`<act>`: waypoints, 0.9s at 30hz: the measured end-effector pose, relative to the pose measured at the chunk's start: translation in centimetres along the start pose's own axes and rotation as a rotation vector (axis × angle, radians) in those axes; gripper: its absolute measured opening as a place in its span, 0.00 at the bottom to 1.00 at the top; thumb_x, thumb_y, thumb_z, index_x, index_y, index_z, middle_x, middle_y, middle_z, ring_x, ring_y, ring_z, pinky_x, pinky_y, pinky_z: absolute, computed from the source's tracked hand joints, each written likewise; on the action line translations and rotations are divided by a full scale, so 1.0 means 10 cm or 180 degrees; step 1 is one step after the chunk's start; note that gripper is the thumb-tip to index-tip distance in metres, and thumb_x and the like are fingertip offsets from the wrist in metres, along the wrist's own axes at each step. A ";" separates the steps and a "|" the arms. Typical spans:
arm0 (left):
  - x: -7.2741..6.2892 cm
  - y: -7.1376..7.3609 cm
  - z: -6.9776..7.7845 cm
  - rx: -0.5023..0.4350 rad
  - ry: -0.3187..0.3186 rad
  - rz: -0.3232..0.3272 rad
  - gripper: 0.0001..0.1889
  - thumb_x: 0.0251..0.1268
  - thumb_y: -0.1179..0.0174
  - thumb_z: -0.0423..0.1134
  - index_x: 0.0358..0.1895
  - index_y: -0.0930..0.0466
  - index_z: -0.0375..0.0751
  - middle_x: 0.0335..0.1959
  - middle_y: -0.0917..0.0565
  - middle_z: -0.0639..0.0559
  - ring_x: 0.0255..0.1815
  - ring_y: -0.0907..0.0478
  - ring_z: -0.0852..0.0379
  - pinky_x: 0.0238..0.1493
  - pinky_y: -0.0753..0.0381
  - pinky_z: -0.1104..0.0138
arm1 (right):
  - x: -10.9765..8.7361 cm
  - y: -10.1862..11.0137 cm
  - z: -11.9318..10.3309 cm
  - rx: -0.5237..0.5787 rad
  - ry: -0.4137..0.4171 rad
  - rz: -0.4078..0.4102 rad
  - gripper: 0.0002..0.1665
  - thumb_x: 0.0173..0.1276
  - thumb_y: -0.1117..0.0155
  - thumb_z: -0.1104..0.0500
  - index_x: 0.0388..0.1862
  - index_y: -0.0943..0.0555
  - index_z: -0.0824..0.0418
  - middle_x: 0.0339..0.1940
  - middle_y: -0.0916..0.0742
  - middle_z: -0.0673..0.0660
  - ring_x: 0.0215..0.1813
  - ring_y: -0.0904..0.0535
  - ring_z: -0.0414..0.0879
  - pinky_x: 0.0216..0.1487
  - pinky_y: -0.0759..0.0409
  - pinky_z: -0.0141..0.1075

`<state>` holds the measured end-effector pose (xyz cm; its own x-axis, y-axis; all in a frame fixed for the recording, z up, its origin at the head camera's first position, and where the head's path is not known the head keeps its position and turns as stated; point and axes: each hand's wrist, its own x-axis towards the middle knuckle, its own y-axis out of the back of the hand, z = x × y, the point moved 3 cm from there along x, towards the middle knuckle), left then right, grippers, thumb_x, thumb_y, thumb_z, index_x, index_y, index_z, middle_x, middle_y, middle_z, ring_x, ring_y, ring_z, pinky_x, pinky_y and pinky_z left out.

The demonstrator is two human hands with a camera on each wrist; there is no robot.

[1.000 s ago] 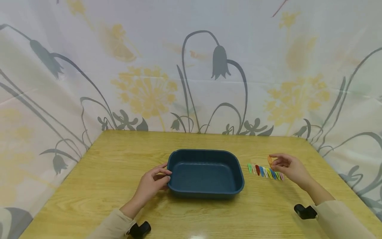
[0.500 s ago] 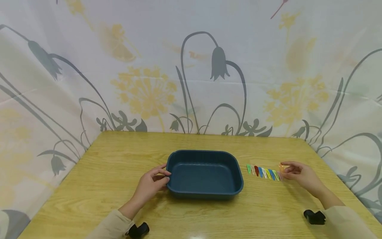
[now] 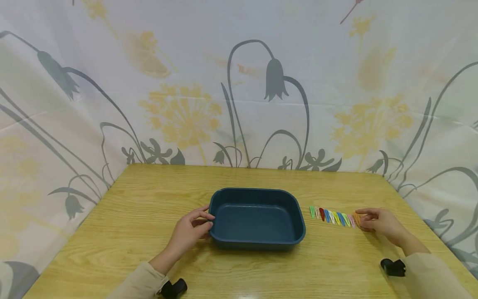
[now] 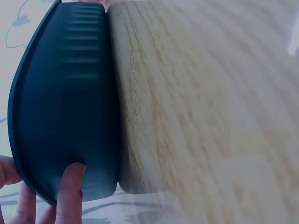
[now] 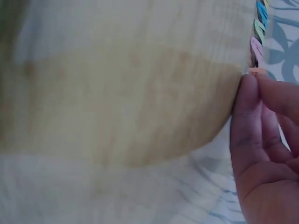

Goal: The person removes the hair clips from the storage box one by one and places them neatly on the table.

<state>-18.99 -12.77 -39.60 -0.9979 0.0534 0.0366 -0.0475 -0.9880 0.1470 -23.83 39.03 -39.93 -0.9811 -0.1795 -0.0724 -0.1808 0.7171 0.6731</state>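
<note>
A dark blue plastic basin (image 3: 257, 245) stands mid-table. My left hand (image 3: 188, 230) holds its left end; in the left wrist view the thumb (image 4: 70, 191) lies against the basin's outer wall (image 4: 70, 116) while other fingers reach the rim. On the right, my right hand (image 3: 384, 227) pinches an orange snap hair clip (image 3: 357, 219) between thumb and fingers, down at the tabletop. The clip sits at the right end of a row of colourful hair clips (image 3: 332, 216), beside a pink one (image 3: 351, 221). In the right wrist view only a sliver of the orange clip (image 5: 257, 71) shows.
The wood-grain table (image 3: 254, 274) extends around the basin. Behind it and along both sides hangs a white cloth (image 3: 246, 124) with grey and yellow flower prints. A black wrist device (image 3: 393, 268) sits below the right wrist, another (image 3: 174, 288) below the left.
My right hand has carried the orange hair clip from above the row, rightward and down to the table at the row's right end. The left hand and basin have stayed put.
</note>
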 end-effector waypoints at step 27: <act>0.00 0.01 0.00 -0.0033 -0.0030 -0.0039 0.09 0.59 0.41 0.28 0.42 0.20 0.28 0.65 0.32 0.44 0.46 0.21 0.46 0.35 0.17 0.57 | -0.01 0.08 -0.09 0.0048 -0.0179 -0.0076 0.27 0.69 0.47 0.65 0.57 0.37 0.86 0.40 0.19 0.66 0.33 0.21 0.42 0.35 0.19 0.36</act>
<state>-18.96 -12.85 -39.58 -0.9968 0.0669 0.0441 -0.0603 -0.9887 0.1373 -23.84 39.01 -38.72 -0.9787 -0.1589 -0.1299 -0.2049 0.7233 0.6594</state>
